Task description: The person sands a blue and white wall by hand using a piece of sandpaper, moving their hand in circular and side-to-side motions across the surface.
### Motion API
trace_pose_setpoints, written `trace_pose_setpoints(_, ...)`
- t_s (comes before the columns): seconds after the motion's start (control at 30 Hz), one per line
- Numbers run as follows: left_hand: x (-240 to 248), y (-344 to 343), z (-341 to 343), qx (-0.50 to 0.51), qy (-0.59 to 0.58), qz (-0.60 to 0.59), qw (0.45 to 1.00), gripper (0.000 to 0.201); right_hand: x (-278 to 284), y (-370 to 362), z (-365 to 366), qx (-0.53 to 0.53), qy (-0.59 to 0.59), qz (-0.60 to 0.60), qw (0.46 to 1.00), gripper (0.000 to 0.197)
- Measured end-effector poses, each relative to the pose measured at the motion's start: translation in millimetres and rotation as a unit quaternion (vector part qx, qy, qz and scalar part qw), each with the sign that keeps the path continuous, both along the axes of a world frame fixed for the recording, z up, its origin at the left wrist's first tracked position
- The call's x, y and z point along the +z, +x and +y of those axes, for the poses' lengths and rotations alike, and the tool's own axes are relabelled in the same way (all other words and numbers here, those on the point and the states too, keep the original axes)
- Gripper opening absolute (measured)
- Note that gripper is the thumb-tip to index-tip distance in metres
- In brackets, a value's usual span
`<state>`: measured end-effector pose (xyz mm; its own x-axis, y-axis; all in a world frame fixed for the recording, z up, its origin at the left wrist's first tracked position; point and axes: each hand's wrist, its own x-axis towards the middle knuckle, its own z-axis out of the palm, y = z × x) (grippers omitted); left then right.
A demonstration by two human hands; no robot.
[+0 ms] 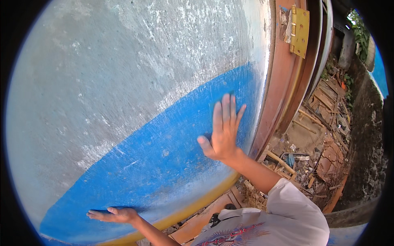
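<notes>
In the head view, the right hand [225,133] lies over a green sheet [211,112] against the wall's blue band [160,151], fingers straight and somewhat spread, the sheet's edge showing left of them. The left hand [113,215] rests lower on the band, fingers outstretched and close together, palm hidden. Grey wall [102,74] rises above; rightward stand a brown frame [283,78], its hinge [301,33] and debris [329,158]

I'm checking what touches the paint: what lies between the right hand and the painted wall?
In the head view, a thin green sheet, mostly covered by the right hand, sits against the painted wall.
</notes>
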<state>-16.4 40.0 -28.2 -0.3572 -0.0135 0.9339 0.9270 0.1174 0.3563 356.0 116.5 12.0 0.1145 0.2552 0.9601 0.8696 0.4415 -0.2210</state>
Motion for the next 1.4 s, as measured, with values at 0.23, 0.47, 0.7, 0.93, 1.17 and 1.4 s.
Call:
trace_pose_setpoints(0.23,4.7,8.1,6.9,-0.038,0.008,0.002,0.999,0.069,-108.0,-7.3,-19.3,-0.006,0.0,-0.113,0.994,0.08)
trace_pose_setpoints(0.47,2.1,5.7,5.0,-0.012,0.016,0.006,1.0,0.072,-10.4,-9.5,-3.6,-0.034,0.016,-0.119,0.992,0.087)
trace_pose_setpoints(0.7,6.3,7.3,5.8,-0.02,0.026,-0.002,0.999,0.074,-104.5,4.6,-15.6,0.0,-0.017,-0.042,0.999,0.089)
trace_pose_setpoints(0.93,0.1,3.8,4.7,-0.022,0.008,0.004,1.0,0.068,-63.8,-32.8,-18.8,0.036,0.042,-0.11,0.992,0.083)
trace_pose_setpoints(1.17,-3.0,-3.3,2.2,-0.017,-0.002,-0.014,1.0,0.067,-43.9,8.2,-1.3,0.003,0.001,-0.013,1.0,0.083)
trace_pose_setpoints(1.4,1.2,6.4,5.3,-0.016,0.014,-0.022,1.0,0.07,-84.2,-1.6,-20.8,-0.015,-0.013,-0.129,0.991,0.089)
